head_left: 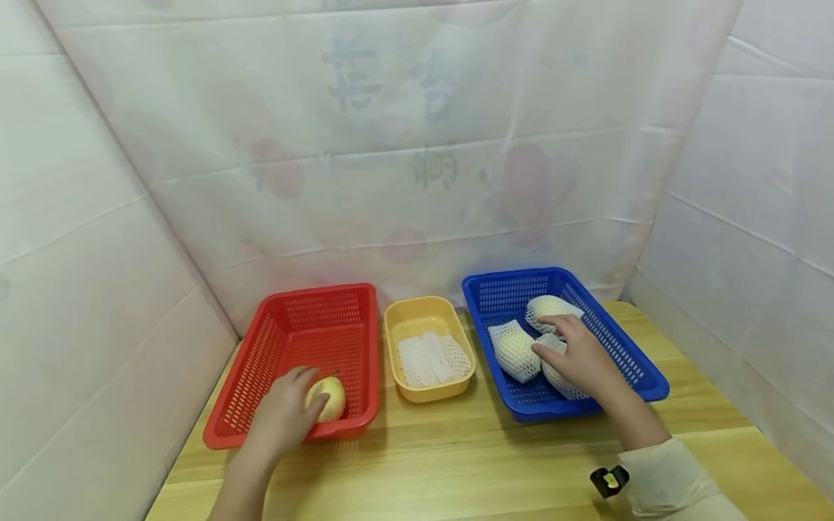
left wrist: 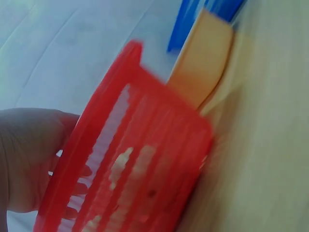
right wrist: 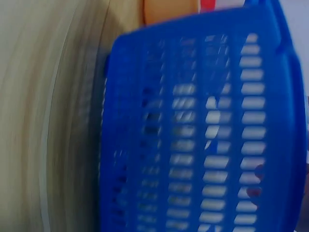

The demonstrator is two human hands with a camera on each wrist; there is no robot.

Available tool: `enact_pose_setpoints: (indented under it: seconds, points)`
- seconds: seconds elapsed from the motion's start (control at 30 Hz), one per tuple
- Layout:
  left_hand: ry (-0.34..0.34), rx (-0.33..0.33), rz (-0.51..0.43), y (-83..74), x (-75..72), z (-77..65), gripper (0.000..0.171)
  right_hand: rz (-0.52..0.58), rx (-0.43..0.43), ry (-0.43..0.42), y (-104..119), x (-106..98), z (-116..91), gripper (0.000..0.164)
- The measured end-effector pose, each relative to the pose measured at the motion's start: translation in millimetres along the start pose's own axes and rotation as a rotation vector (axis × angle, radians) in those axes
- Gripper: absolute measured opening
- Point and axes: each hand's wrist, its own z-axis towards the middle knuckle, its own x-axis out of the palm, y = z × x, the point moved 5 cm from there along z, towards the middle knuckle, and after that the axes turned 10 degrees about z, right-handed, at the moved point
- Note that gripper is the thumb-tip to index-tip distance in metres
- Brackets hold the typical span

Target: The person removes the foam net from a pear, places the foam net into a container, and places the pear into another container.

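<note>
A round, pale yellow fruit, like an apple or pear, lies in the near right corner of the red basket. My left hand reaches over the basket's near rim, with fingers spread and the thumb in front of the fruit's left side. Whether it touches the fruit is unclear. Over the blue basket, my right hand hovers with loosely bent fingers. Below and beside it are fruits in white foam nets: one on the left, one at the back, and one partly hidden under the hand.
Between the baskets stands a yellow tray with several flat white foam nets. All three containers rest on a wood-grain table. White cloth walls enclose the back and sides.
</note>
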Motion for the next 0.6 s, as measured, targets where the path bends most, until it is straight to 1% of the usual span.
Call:
enact_pose_setpoints:
  seconds: [0.07,0.13,0.17,0.27,0.3,0.33,0.4,0.43,0.5,0.6]
  points:
    - [-0.066,0.044,-0.011,-16.7,1.8,-0.9,0.050,-0.022,0.046,0.025,-9.8,-2.4,1.2,0.062]
    - [-0.156,0.115,-0.032,-33.5,2.6,-2.1,0.048,-0.045,0.086,0.051,-18.1,-3.2,2.6,0.066]
    - [-0.205,0.155,-0.052,-42.2,2.6,-3.3,0.047,-0.052,0.103,0.062,-21.6,-3.4,3.2,0.067]
    - [-0.348,0.304,-0.120,-68.8,3.7,-7.8,0.043,-0.072,0.140,0.098,-29.7,-2.8,5.1,0.070]
    - [-0.387,0.353,-0.141,-77.2,4.8,-9.8,0.043,-0.083,0.152,0.110,-32.0,-2.5,5.7,0.071]
    - [-0.406,0.392,-0.164,-85.3,6.5,-11.7,0.042,-0.096,0.160,0.122,-34.2,-2.2,6.3,0.072]
    - [-0.421,0.456,-0.202,-100.5,10.4,-15.4,0.041,-0.123,0.170,0.150,-38.2,-1.4,7.7,0.076]
    - [-0.414,0.475,-0.215,-107.4,12.9,-16.9,0.041,-0.136,0.174,0.167,-40.4,-0.8,8.4,0.078]
    - [-0.399,0.506,-0.234,-119.3,17.7,-19.4,0.039,-0.158,0.180,0.204,-44.9,1.3,9.9,0.082]
    - [-0.357,0.535,-0.277,-134.1,24.6,-22.7,0.035,-0.150,0.175,0.267,-51.6,6.0,10.3,0.088]
